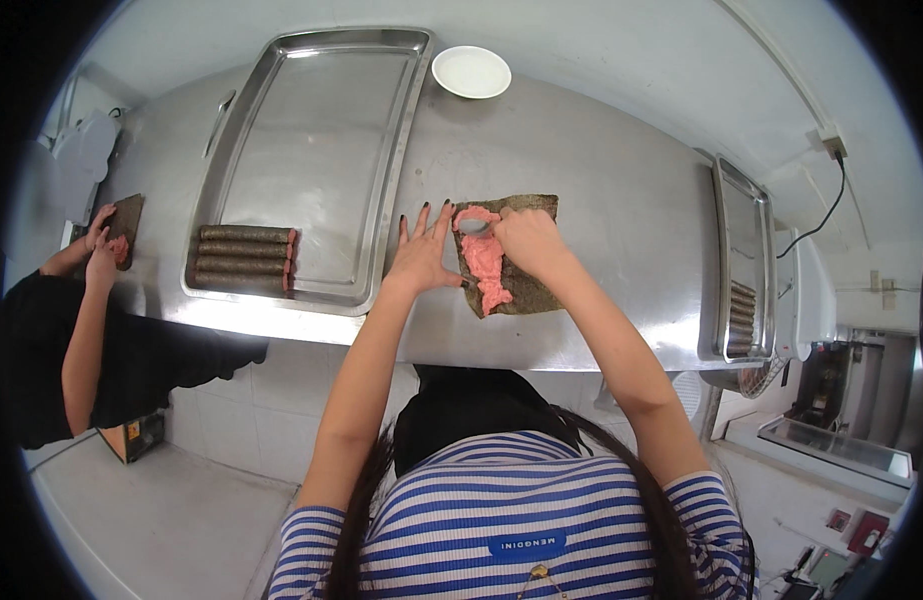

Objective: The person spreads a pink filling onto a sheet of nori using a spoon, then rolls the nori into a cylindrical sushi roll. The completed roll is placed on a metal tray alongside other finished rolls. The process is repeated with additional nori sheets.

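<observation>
A dark green seaweed sheet (543, 296) lies flat on the steel table in front of me. Down its left part runs a thick strip of pink paste (484, 262). My right hand (531, 243) is closed around a spoon (472, 226), whose metal bowl rests in the paste near the sheet's far left corner; its handle is hidden by my fingers. Spread wide, my left hand (419, 258) holds nothing and lies at the sheet's left edge, its thumb reaching toward the paste.
A large steel tray (316, 160) on the left holds several seaweed rolls (243, 258) at its near end. Behind stands a white bowl (471, 72). Another tray (745, 215) with rolls sits far right. At far left, another person's hands (98, 250) work on a seaweed sheet (128, 218).
</observation>
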A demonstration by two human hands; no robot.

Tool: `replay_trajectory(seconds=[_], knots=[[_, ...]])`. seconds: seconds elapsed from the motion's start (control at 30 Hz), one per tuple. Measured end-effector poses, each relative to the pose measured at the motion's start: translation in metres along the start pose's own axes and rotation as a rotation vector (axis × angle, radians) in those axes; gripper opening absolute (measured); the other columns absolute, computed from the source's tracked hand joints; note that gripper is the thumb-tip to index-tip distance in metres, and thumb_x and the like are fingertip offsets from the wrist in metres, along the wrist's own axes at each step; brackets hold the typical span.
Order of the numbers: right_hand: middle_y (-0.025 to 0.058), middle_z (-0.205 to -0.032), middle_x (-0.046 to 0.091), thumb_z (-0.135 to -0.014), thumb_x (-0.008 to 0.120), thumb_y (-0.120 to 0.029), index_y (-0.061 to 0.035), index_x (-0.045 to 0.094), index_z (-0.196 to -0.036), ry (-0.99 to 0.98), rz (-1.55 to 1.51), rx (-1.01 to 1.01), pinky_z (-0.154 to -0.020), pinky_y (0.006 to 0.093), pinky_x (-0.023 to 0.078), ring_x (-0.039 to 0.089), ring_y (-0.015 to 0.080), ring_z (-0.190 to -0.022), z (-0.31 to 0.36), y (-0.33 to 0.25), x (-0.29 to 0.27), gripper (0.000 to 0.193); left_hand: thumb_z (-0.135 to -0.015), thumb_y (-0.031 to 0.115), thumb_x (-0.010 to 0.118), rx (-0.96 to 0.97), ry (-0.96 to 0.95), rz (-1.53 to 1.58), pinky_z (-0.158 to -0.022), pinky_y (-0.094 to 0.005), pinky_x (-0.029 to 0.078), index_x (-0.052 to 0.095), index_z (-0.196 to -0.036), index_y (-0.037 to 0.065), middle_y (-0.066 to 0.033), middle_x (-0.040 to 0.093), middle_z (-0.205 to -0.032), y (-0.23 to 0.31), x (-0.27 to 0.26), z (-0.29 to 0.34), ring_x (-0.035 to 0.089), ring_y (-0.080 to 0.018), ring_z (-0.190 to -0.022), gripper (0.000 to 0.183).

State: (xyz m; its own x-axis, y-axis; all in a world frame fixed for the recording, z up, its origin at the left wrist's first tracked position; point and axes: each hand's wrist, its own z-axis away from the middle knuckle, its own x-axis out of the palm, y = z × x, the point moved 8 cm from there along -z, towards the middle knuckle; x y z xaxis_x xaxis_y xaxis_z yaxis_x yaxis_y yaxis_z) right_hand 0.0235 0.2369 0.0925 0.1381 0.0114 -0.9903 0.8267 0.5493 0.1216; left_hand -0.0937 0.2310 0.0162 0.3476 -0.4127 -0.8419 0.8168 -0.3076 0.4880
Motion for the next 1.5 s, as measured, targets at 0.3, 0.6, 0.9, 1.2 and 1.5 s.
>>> replay_trajectory(seconds=[0.3,0.6,0.9,1.2,1.5], knots=[[0.0126,-0.084,0.064,-0.075,0.061,-0.008,-0.0063,0.072,-0.088,-0.116,-0.187,0.020,-0.068,0.0374,0.053,0.066,0.0281,-0.081,0.020,0.010,-0.035,0.017,-0.055,0.037,0.084,-0.009,0.001,0.005,-0.116,-0.0547,0.010,0.004,-0.151,0.010,-0.0114,0.032,-0.151,-0.004,0.002,0.000,0.013,-0.0320,-0.145,0.128],[0.0112,-0.084,0.064,-0.074,0.061,-0.009,-0.0036,0.069,-0.079,-0.036,-0.017,0.007,-0.067,0.0385,0.053,0.066,0.0274,-0.081,-0.007,0.001,0.001,0.010,-0.054,0.036,0.084,-0.004,0.003,0.033,-0.116,-0.0550,0.010,0.006,-0.151,0.010,-0.0123,0.035,-0.149,0.000,-0.001,-0.001,0.014,-0.0323,-0.144,0.127],[0.0044,-0.082,0.061,-0.070,0.058,-0.005,-0.0143,0.073,-0.099,-0.025,-0.137,-0.134,-0.072,0.0368,0.051,0.062,0.0225,-0.084,0.029,0.005,-0.023,0.034,-0.054,0.036,0.083,-0.002,0.012,0.040,-0.117,-0.0532,0.009,0.007,-0.151,0.014,-0.0096,0.031,-0.152,-0.002,-0.001,0.001,0.014,-0.0317,-0.144,0.126],[0.0032,-0.084,0.064,-0.075,0.058,-0.011,-0.0117,0.071,-0.091,0.179,-0.104,-0.007,-0.072,0.0364,0.052,0.062,0.0218,-0.081,-0.002,0.020,-0.003,0.020,-0.055,0.036,0.084,-0.017,-0.012,0.020,-0.117,-0.0525,0.009,0.006,-0.151,0.011,-0.0099,0.031,-0.151,0.000,-0.002,0.001,0.014,-0.0312,-0.144,0.126],[0.0034,-0.084,0.063,-0.073,0.059,-0.008,-0.0151,0.072,-0.092,0.084,-0.135,0.130,-0.071,0.0376,0.052,0.064,0.0234,-0.083,-0.010,0.033,0.004,0.024,-0.054,0.035,0.084,-0.011,-0.011,0.038,-0.117,-0.0526,0.008,0.005,-0.151,0.011,-0.0106,0.031,-0.151,0.000,-0.003,0.001,0.013,-0.0309,-0.145,0.128]])
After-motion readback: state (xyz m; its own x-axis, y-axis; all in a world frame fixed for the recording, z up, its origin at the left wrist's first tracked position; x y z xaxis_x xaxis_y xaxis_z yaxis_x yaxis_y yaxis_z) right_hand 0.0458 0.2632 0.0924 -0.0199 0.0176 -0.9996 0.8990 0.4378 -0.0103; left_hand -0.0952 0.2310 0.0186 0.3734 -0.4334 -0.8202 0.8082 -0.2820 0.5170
